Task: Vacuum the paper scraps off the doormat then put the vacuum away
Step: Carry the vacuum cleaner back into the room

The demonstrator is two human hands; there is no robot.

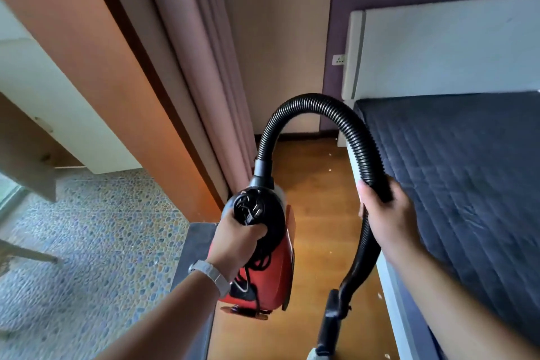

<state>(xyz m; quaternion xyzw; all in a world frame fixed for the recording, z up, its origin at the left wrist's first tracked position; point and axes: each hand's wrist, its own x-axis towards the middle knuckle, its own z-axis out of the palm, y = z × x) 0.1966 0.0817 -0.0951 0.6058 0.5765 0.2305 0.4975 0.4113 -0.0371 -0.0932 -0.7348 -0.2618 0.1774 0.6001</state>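
1. Nearest the lens, the left grip [236,240], with a watch [210,272] at its wrist, is closed round the black top end of the vacuum [274,278]. It holds the red body in the air, tilted, over the border between the grey doormat [198,257] and the wooden floor [315,213].
2. The right grip [385,213] is wrapped round the hose [315,102] just below its high arch. From there the tube drops to the nozzle [330,327], low beside the bed [467,169].
3. The cord [257,260] is wound about the body and the plug [248,209] shows bare prongs just above the left fingers, so the machine looks unplugged.
4. I judge the step in hand to be carrying, not suction. I cannot tell whether the vacuum is on its way to the job or away from it. White paper scraps [380,296] dotting the wooden floor hint that cleaning is yet to come.
5. If so, the next move calls for setting the body down, unwinding the cord, reaching the wall socket [339,59] by the bed head, then bringing the nozzle flat onto the doormat.
6. The left arm and the vacuum cover most of the doormat. Only a grey strip shows, and I can make out no scraps on it. The nozzle's lower end is blurred and cut off by the bottom edge, so I cannot tell whether it touches the floor. No switch is visible.
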